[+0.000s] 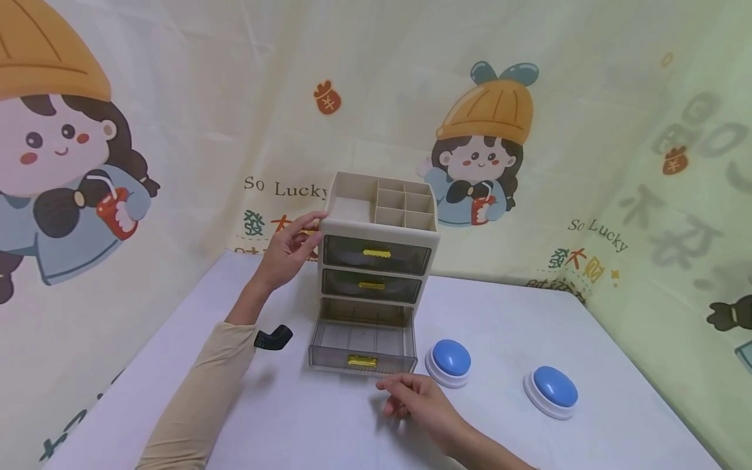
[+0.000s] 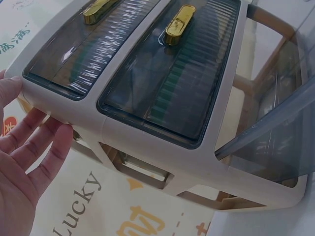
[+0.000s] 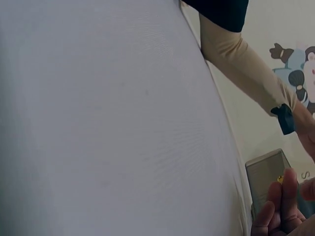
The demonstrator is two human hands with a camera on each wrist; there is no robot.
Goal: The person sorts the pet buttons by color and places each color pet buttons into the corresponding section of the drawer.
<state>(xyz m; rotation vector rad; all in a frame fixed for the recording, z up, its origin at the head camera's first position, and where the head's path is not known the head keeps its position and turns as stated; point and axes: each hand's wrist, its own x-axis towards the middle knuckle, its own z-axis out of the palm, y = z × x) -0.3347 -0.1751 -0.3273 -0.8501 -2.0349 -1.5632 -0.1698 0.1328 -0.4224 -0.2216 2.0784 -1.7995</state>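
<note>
A beige desktop drawer organizer (image 1: 378, 225) stands on the table, with dark see-through drawers and yellow handles. Its bottom drawer (image 1: 363, 360) is pulled out and bare inside; the two above are closed. My left hand (image 1: 289, 251) touches the organizer's upper left side. In the left wrist view, the fingers of the left hand (image 2: 29, 157) lie along the side wall and the thumb is at the front edge. Just in front of the bottom drawer is my right hand (image 1: 420, 401), loosely curled and holding nothing. The right wrist view shows its fingers (image 3: 289, 189) overlapping the drawer.
Two blue push buttons on white bases stand right of the organizer, a nearer-in button (image 1: 451, 359) and one farther right (image 1: 553, 388). A black bent piece (image 1: 273, 337) shows beside the left wrist. Printed cloth (image 1: 376, 117) hangs behind the white table (image 1: 499, 313).
</note>
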